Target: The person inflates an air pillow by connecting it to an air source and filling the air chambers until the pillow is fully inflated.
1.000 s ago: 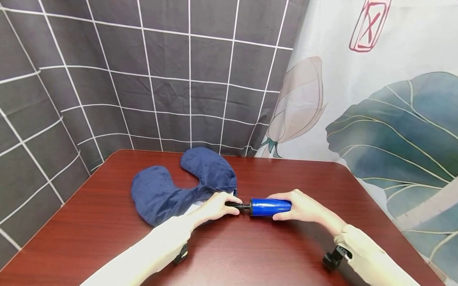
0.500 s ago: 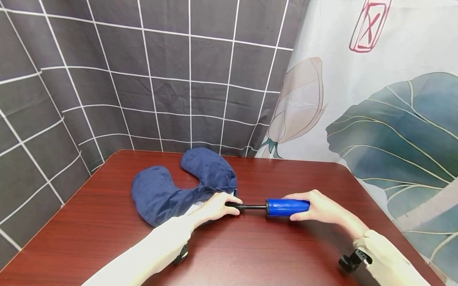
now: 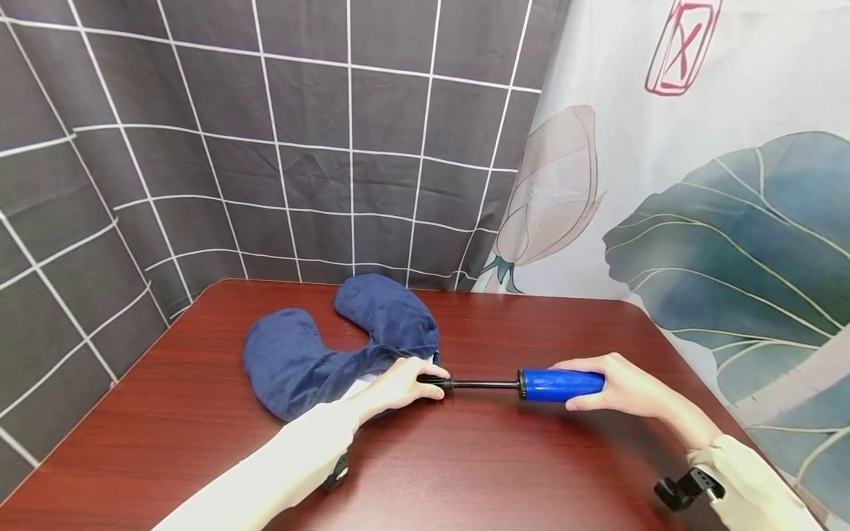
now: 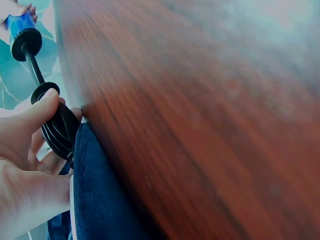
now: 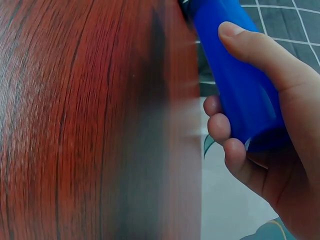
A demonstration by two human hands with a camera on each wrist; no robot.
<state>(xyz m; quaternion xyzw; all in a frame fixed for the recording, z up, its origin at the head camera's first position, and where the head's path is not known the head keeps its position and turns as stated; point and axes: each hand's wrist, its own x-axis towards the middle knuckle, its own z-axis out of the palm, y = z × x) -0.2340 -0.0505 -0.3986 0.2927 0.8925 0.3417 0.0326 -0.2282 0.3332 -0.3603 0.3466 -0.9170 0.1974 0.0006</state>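
A hand pump with a blue barrel (image 3: pixel 554 385) and a thin black rod (image 3: pixel 485 384) is stretched sideways between my hands. My left hand (image 3: pixel 401 383) grips its black handle (image 4: pixel 61 131) at the pillow's edge. My right hand (image 3: pixel 617 387) holds the blue barrel, thumb on one side and fingers curled round the other in the right wrist view. Beside the left hand lies a navy U-shaped neck pillow (image 3: pixel 285 361), its plush cover open along a zipper with white material showing. The left hand and forearm hide part of that opening.
The red-brown wooden table (image 3: pixel 465 472) carries everything. Behind it hangs a dark grey curtain (image 3: pixel 299 147) with a white grid, and at the right a pale floral curtain (image 3: pixel 730 221). A black wrist mount (image 3: pixel 687 488) sits on the right sleeve.
My right hand has moved to the right with the blue barrel, drawing out a longer stretch of the black rod. The left hand and the pillow stay in place.
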